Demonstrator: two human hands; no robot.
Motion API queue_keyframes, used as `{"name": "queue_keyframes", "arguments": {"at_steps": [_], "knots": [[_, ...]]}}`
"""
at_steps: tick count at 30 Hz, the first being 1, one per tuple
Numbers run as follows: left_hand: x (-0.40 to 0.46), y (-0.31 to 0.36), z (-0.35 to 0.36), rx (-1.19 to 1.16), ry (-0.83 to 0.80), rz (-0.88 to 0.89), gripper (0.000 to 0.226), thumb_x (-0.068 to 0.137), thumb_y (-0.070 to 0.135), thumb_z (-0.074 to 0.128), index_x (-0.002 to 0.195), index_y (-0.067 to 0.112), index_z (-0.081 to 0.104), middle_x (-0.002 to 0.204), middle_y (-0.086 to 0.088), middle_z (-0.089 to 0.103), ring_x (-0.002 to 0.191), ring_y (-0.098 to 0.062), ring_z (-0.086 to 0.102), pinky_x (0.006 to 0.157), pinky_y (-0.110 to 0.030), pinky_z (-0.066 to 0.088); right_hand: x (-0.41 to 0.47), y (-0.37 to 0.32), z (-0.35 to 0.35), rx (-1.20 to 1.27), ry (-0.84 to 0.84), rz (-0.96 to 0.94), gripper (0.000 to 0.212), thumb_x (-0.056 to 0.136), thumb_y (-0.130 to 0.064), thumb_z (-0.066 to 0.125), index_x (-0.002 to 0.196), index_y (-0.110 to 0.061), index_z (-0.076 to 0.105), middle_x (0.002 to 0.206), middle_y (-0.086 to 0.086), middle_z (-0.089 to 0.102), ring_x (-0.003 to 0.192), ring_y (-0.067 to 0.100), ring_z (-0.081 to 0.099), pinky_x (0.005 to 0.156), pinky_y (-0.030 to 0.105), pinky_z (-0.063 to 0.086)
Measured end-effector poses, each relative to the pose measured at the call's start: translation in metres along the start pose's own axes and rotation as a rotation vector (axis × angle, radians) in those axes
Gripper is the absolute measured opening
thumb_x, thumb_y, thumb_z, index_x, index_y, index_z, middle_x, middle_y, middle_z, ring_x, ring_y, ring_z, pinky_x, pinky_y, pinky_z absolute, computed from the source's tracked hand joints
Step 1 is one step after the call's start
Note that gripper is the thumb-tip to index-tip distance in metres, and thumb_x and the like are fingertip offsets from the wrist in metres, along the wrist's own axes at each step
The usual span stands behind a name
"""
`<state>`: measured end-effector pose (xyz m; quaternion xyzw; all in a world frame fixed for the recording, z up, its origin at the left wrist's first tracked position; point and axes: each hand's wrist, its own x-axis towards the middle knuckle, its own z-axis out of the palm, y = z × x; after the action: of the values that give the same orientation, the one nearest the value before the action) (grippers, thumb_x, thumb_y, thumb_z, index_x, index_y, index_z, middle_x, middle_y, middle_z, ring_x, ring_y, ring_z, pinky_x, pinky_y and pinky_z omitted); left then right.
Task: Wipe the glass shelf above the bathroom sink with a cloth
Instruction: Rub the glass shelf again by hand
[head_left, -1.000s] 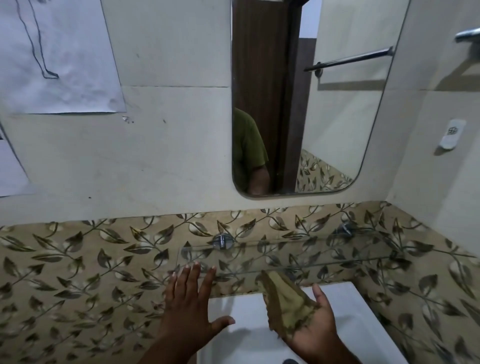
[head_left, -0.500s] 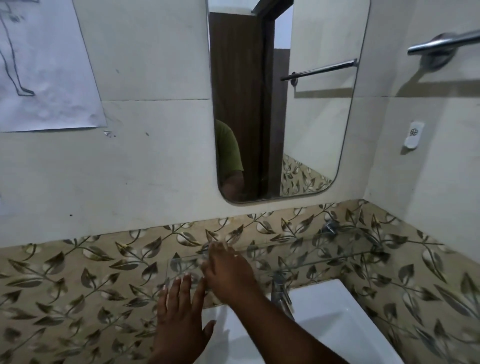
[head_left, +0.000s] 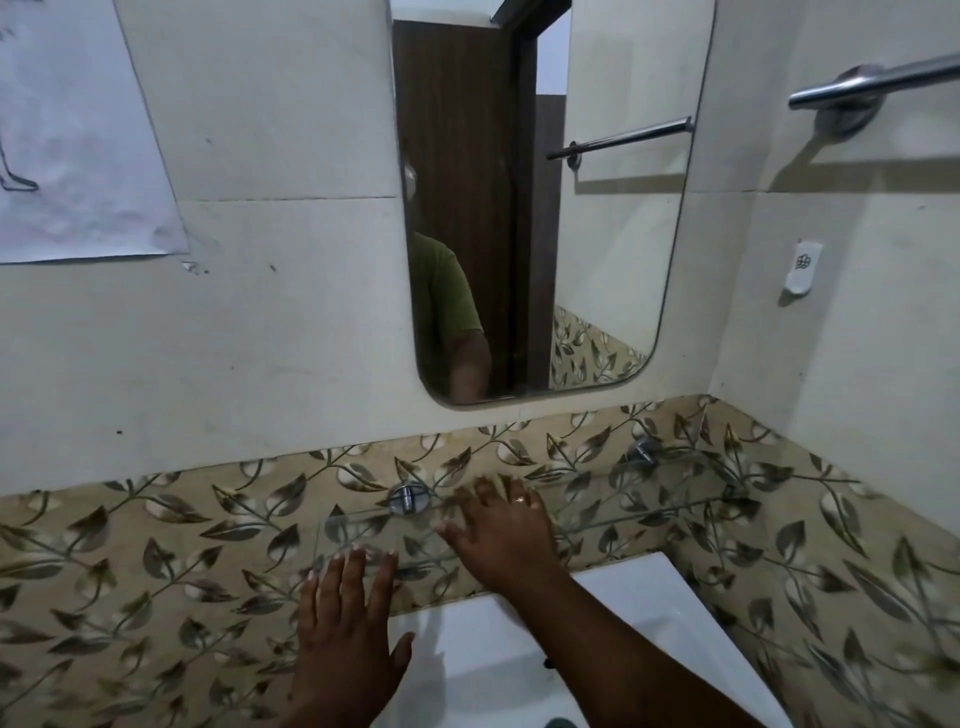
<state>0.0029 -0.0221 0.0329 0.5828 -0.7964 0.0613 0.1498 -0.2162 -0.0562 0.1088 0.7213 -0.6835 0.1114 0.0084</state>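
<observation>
Right hand (head_left: 506, 535) lies flat, fingers spread, on the glass shelf (head_left: 649, 506); any cloth beneath is hidden. Left hand (head_left: 345, 629) rests open at the shelf's front edge. Chrome bracket (head_left: 409, 499) just beside; white sink (head_left: 519, 670) below, mirror (head_left: 545, 208) above.

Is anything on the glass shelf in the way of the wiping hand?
Nothing visible. The right hand lies flat on the glass shelf, whose bare surface stretches rightward. The left hand rests at its front-left edge.

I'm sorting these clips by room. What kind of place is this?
Most likely a home bathroom: a wall mirror hangs above a white sink, with a metal towel bar on the side wall and leaf-patterned tiles behind a glass shelf.
</observation>
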Motion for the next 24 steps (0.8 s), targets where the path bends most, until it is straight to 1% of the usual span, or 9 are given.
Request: {"name": "queue_keyframes", "arguments": {"at_steps": [3,5,7,10,13,15,19,21,24], "knots": [[0.001,0.005,0.001,0.002,0.008,-0.019,0.090,0.064,0.060,0.053,0.143,0.017,0.055,0.141,-0.027,0.054,0.133,-0.048,0.042,0.112,-0.063,0.027,-0.004,-0.001,0.000,-0.031,-0.020,-0.082,0.094,0.080,-0.086,-0.006,0.153,-0.040,0.031,0.164,0.000,0.029,0.147,0.048,0.021,0.115,0.063,0.015],[0.001,0.006,0.002,0.007,0.018,-0.019,0.088,0.065,0.059,0.053,0.142,0.016,0.056,0.141,-0.027,0.055,0.132,-0.047,0.043,0.111,-0.064,0.029,-0.013,0.009,-0.003,-0.054,-0.042,-0.148,0.084,0.086,-0.085,0.007,0.155,-0.041,0.025,0.166,-0.001,0.024,0.149,0.046,0.017,0.117,0.063,0.011],[0.001,0.005,0.002,0.011,0.032,-0.017,0.088,0.065,0.058,0.052,0.143,0.017,0.054,0.141,-0.026,0.055,0.132,-0.046,0.043,0.111,-0.064,0.028,-0.022,0.024,-0.006,-0.089,-0.047,-0.200,0.087,0.084,-0.088,0.010,0.157,-0.042,0.018,0.168,-0.001,0.018,0.151,0.042,0.012,0.118,0.061,0.010],[0.001,0.005,0.001,0.010,0.025,-0.022,0.089,0.067,0.059,0.050,0.146,0.020,0.046,0.143,-0.025,0.052,0.133,-0.046,0.041,0.113,-0.063,0.025,-0.021,0.063,-0.014,-0.102,-0.097,-0.130,0.095,0.076,-0.095,0.005,0.157,-0.045,0.005,0.168,-0.006,0.003,0.153,0.035,-0.003,0.121,0.057,0.006],[0.001,0.006,0.002,0.017,0.022,-0.032,0.090,0.068,0.061,0.050,0.147,0.019,0.044,0.144,-0.026,0.050,0.133,-0.047,0.040,0.114,-0.062,0.022,-0.004,0.086,-0.022,-0.071,-0.131,-0.016,0.095,0.075,-0.096,0.005,0.157,-0.047,0.006,0.169,-0.007,0.005,0.153,0.037,-0.003,0.120,0.059,0.004],[0.000,0.007,0.002,0.020,0.027,-0.038,0.089,0.068,0.061,0.051,0.146,0.018,0.046,0.143,-0.027,0.051,0.132,-0.048,0.042,0.113,-0.064,0.025,0.001,0.082,-0.021,-0.051,-0.128,0.003,0.095,0.075,-0.096,0.007,0.156,-0.047,0.010,0.169,-0.006,0.008,0.153,0.039,-0.001,0.120,0.060,0.001],[0.002,0.011,0.002,0.019,0.039,-0.058,0.089,0.067,0.059,0.053,0.145,0.017,0.048,0.141,-0.028,0.053,0.130,-0.049,0.044,0.111,-0.066,0.028,-0.005,0.078,-0.013,-0.068,-0.085,-0.051,0.098,0.072,-0.097,0.002,0.156,-0.048,0.008,0.169,-0.007,0.008,0.153,0.038,-0.003,0.121,0.058,-0.001],[0.002,0.011,0.003,0.022,0.024,-0.058,0.089,0.067,0.059,0.053,0.146,0.018,0.049,0.143,-0.027,0.052,0.131,-0.049,0.044,0.111,-0.066,0.028,-0.012,0.090,-0.013,-0.097,-0.103,-0.110,0.101,0.068,-0.097,-0.003,0.157,-0.048,0.003,0.169,-0.008,0.005,0.153,0.037,-0.005,0.121,0.058,0.001],[0.000,0.008,0.003,0.030,0.009,-0.062,0.088,0.067,0.058,0.053,0.145,0.017,0.052,0.143,-0.026,0.053,0.131,-0.049,0.046,0.111,-0.065,0.028,-0.025,0.120,-0.016,-0.113,-0.115,-0.139,0.098,0.071,-0.097,-0.001,0.156,-0.049,-0.002,0.168,-0.009,-0.003,0.153,0.037,-0.008,0.121,0.057,0.004]]}}
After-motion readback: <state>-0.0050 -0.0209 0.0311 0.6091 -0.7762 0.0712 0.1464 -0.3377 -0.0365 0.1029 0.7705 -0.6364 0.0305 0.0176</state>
